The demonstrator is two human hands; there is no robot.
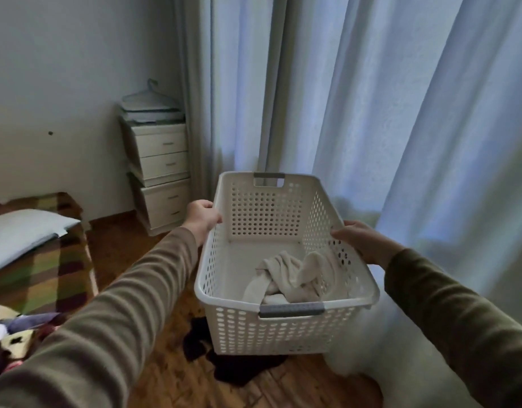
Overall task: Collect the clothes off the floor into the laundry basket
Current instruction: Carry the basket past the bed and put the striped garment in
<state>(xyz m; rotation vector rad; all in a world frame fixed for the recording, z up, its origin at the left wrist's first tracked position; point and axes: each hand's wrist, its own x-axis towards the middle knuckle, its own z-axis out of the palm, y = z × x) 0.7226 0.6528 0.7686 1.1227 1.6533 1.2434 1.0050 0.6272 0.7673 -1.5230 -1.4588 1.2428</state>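
Fingers [208, 205] gripping laundry basket [286, 318] rims, cream cloth [286, 273] inside

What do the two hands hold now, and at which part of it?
Both hold the white perforated plastic laundry basket by its long side rims: the left hand on the left rim, the right hand on the right rim.

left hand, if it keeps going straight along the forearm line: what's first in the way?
Probably the curtain. The left hand grips the laundry basket side rim and points forward, up-frame; beyond it only curtain folds show. The drawer unit sits left of that line. Depth is unclear.
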